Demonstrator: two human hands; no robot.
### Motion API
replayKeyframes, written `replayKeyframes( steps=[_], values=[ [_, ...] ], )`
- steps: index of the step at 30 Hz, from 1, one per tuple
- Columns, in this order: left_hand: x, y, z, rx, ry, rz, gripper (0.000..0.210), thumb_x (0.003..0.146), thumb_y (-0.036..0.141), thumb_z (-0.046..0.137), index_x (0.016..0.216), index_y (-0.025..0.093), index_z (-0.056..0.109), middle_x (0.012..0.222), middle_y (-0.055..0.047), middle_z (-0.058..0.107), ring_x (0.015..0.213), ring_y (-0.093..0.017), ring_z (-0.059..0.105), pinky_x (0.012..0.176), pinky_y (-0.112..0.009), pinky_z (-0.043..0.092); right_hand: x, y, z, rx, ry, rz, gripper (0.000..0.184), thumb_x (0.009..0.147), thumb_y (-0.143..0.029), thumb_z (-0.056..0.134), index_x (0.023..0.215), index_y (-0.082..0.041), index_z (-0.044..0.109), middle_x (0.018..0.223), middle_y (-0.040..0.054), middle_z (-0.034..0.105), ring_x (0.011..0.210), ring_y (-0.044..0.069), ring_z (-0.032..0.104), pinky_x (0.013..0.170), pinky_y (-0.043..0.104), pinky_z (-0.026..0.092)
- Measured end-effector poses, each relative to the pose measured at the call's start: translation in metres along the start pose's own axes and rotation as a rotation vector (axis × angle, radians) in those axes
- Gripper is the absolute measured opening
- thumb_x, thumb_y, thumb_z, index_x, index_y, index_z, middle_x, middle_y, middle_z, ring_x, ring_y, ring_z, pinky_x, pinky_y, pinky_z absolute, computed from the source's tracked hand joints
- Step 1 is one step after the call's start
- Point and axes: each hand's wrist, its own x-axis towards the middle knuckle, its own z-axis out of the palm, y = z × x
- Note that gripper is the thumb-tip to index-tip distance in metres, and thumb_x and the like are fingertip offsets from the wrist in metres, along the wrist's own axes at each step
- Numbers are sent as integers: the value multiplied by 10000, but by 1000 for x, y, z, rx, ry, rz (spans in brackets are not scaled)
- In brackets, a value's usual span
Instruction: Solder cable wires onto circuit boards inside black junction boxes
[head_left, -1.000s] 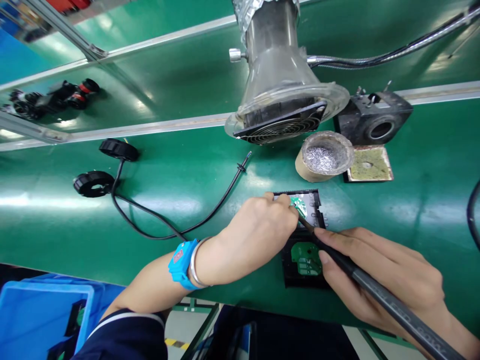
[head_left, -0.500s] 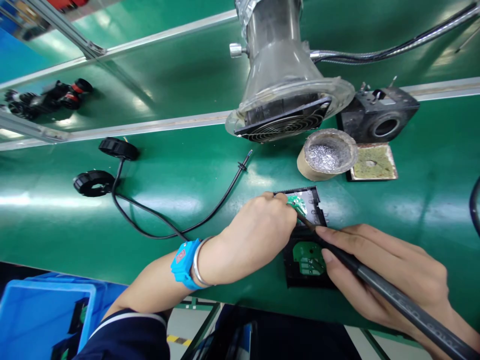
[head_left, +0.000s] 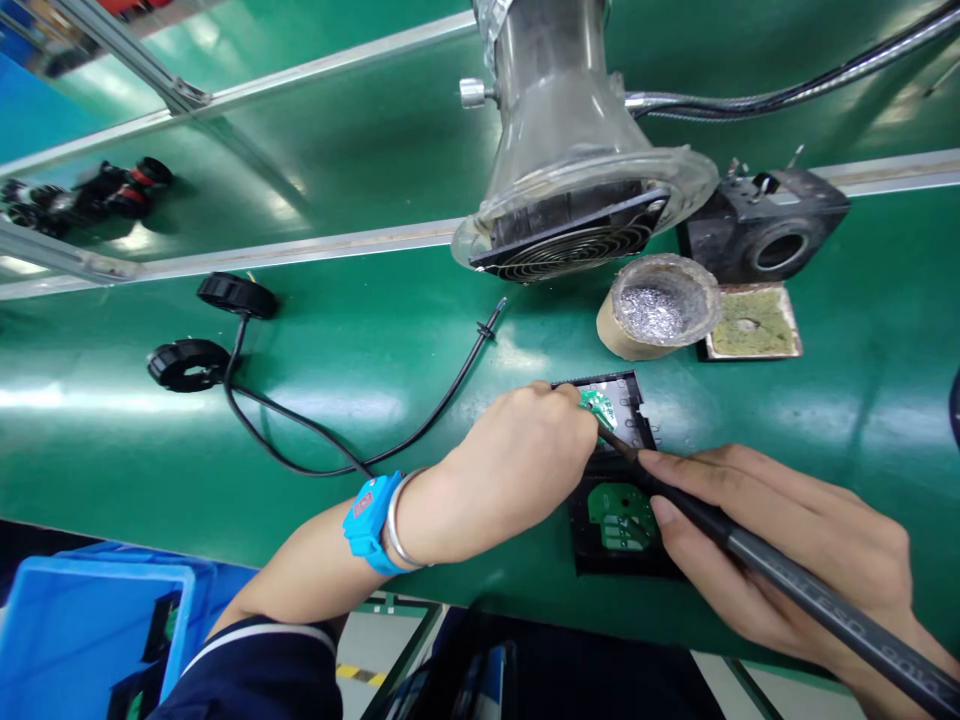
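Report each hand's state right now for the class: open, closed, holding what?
Left hand: curled over the upper green board; whether it holds anything cannot be told.
Right hand: closed around the soldering iron.

Your pen-shaped tool [head_left: 825,613] looks matt plastic, below the rough-rimmed cup [head_left: 628,340] of shiny metallic bits [head_left: 651,315], rough sponge [head_left: 754,325] right of cup, smooth cloudy-plastic funnel [head_left: 559,115] above it, glossy tabletop [head_left: 375,340] underneath.

Glossy green workbench [head_left: 112,440] with glare patches, metal frame rails [head_left: 315,250] behind, pale floor [head_left: 371,640] below, yellow-black floor tape [head_left: 361,675]
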Motion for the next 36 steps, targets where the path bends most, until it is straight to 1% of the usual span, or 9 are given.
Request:
replayKeyframes(
  steps=[5, 9, 14, 18, 21, 24, 32, 36],
  values=[
    [1, 0, 1, 17, 6, 25, 227, 848, 53, 419, 822, 135, 630, 808, -78, 599, 750, -234, 590, 673, -372, 513, 0, 0, 0, -5, -3, 3, 233, 811, -119, 614, 1039, -152, 648, 832, 26, 681, 700, 77, 621, 646, 213, 527],
    [1, -1, 1, 46, 19, 51, 206, 849, 59, 436, 803, 130, 624, 798, -78, 603, 730, -220, 586, 650, -344, 501, 0, 0, 1, -33, -10, -24, 215, 822, -145, 601, 1034, -175, 629, 813, 14, 672, 667, 89, 628, 621, 221, 534],
    [0, -3, 2, 68, 44, 68, 185, 842, 68, 466, 810, 132, 637, 794, -73, 605, 709, -212, 581, 621, -328, 490, -4, 0, 4, -84, -7, -95, 244, 783, -107, 627, 1025, -136, 634, 813, 26, 671, 662, 109, 632, 629, 239, 543],
    [0, -4, 4, 53, 48, 64, 188, 847, 72, 478, 839, 134, 655, 808, -69, 613, 723, -211, 588, 646, -334, 496, -4, 1, 5, -56, -10, -80, 216, 783, -100, 614, 996, -125, 648, 794, 29, 662, 653, 97, 624, 612, 221, 535],
    [1, -5, 3, 44, 33, 56, 193, 853, 71, 477, 853, 132, 660, 826, -71, 621, 742, -213, 593, 672, -343, 501, -4, 1, 5, -42, 13, -89, 182, 783, -84, 611, 958, -110, 657, 766, 27, 657, 631, 75, 610, 619, 193, 527],
    [1, -4, 3, 34, 23, 58, 201, 858, 66, 472, 867, 129, 663, 835, -71, 625, 745, -209, 594, 682, -342, 502, -4, 2, 6, -61, 28, -93, 176, 776, -81, 619, 947, -101, 657, 758, 33, 659, 626, 77, 612, 600, 190, 520],
    [1, -3, 4, 46, 35, 47, 186, 871, 93, 487, 861, 140, 666, 820, -63, 619, 736, -217, 588, 656, -346, 498, -6, 3, 7, -68, 42, -74, 199, 789, -99, 621, 981, -143, 648, 777, 23, 672, 634, 85, 622, 597, 211, 531],
    [0, -3, 5, 61, 53, 54, 184, 874, 99, 487, 849, 132, 666, 800, -69, 611, 724, -208, 586, 637, -327, 486, -3, 2, 6, -76, 33, -106, 193, 781, -89, 619, 965, -138, 653, 750, 22, 665, 631, 93, 621, 584, 214, 527]
  ],
)
